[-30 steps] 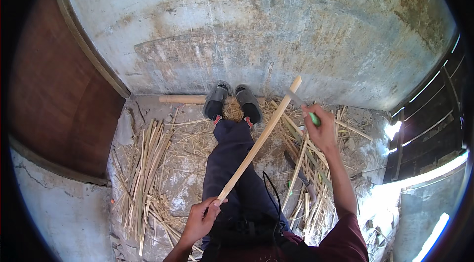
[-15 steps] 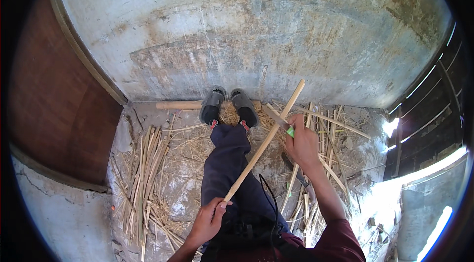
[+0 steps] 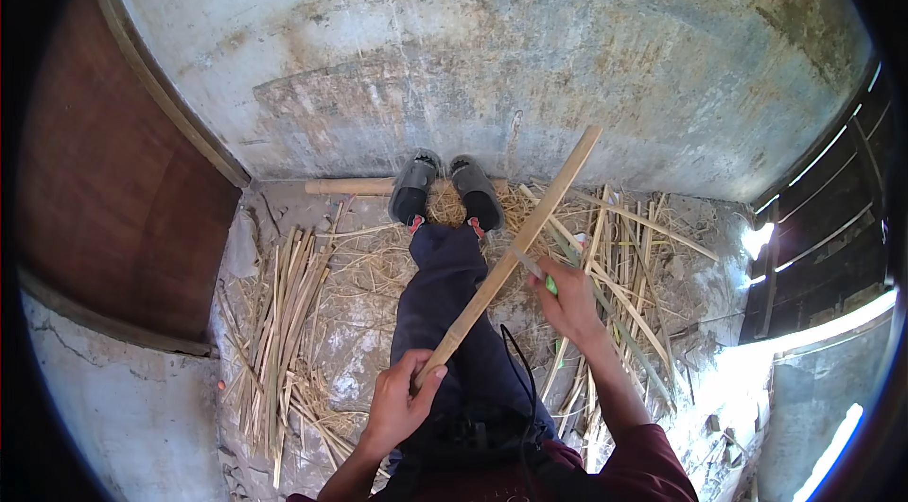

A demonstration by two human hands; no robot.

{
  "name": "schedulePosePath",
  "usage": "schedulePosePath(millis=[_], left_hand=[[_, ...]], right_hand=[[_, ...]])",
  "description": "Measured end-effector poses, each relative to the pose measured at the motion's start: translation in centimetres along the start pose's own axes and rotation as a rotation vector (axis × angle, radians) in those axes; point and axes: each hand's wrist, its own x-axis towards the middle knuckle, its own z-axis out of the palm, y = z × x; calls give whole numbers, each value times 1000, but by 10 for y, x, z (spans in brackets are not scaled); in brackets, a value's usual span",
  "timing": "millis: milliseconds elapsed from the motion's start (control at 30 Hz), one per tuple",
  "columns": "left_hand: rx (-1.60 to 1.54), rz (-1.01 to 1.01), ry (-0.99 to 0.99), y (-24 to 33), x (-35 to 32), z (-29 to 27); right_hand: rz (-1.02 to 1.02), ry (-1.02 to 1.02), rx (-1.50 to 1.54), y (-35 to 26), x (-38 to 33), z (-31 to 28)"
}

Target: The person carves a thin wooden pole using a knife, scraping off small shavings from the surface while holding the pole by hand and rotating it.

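A long, pale bamboo strip (image 3: 523, 234) slants up and away from me over my legs, its broad face showing. My left hand (image 3: 404, 398) is closed around its near end, thumb on the upper side. In my right hand (image 3: 570, 305) is a knife (image 3: 550, 284) with a green handle, the fingers wrapped around it. The knife's short visible blade meets the right edge of the strip near its middle; the blade's tip is hidden or blends with the strip.
Bundled bamboo strips (image 3: 284, 313) lie on the floor at left, and more strips (image 3: 634, 266) cross each other at right. Shavings (image 3: 378, 266) litter the ground between. My shoes (image 3: 473, 182) are near a bamboo pole (image 3: 350, 187) along the stained wall (image 3: 397, 67). A brown door panel (image 3: 132, 171) stands left.
The bamboo strip has turned to show a broader face, its far end shifting slightly up and right. My right hand and the knife have come lower, toward me along the strip.
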Motion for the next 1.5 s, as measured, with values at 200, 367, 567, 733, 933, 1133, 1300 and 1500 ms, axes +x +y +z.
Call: schedulePosePath(millis=[200, 367, 567, 733, 933, 1133, 1300, 1500], left_hand=[[0, 112, 163, 13, 25, 9], [-4, 128, 223, 27, 29, 11], [-13, 133, 201, 43, 20, 14], [-38, 90, 193, 45, 12, 14], [-113, 2, 225, 11, -6, -6], [-295, 52, 170, 3, -3, -22], [-324, 66, 201, 4, -14, -39], [-390, 84, 191, 1, -4, -40]], right_hand=[[159, -106, 357, -41, -21, 14], [133, -58, 665, -50, -42, 17], [-206, 153, 812, -56, -55, 15], [208, 183, 763, -49, -63, 2], [523, 484, 851, 105, -111, 31], [870, 605, 51, 380, -323, 108], [1224, 314, 188, 354, -381, 145], [1126, 166, 387, 380, -427, 183]])
